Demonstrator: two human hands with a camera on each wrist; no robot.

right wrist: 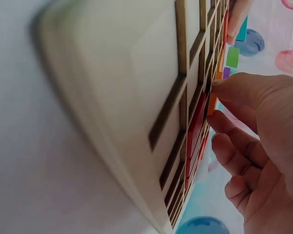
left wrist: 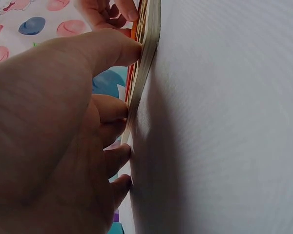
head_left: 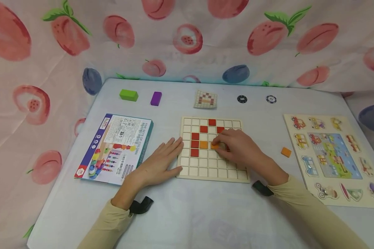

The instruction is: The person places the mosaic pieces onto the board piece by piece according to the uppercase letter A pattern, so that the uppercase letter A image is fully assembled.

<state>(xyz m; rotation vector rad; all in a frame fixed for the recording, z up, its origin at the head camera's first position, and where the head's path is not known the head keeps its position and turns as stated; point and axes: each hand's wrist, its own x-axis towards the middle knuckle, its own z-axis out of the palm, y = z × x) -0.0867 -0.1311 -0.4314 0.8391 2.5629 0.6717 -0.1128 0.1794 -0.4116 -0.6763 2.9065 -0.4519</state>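
Note:
A wooden grid board [head_left: 212,173] lies mid-table, with several red square tiles [head_left: 194,152] and one orange tile [head_left: 203,145] set in its cells. Between thumb and fingertips, my right hand [head_left: 241,145] pinches another orange square tile [head_left: 215,145], just right of the first one. In the right wrist view, this orange tile [right wrist: 212,103] is right at the grid surface, its other fingers loosely bent. My left hand [head_left: 160,160] lies flat with straight fingers spread, fingertips against the board's left edge. The left wrist view shows its thumb at the board's side [left wrist: 149,41].
Behind the board lie a pattern card [head_left: 205,99], a black chip [head_left: 242,99] and a blue-and-white chip [head_left: 271,99]. A green block [head_left: 128,95] and purple block [head_left: 156,99] sit back left, above a bead-toy box [head_left: 115,148]. Right are a loose orange tile [head_left: 286,152] and a picture puzzle [head_left: 336,202].

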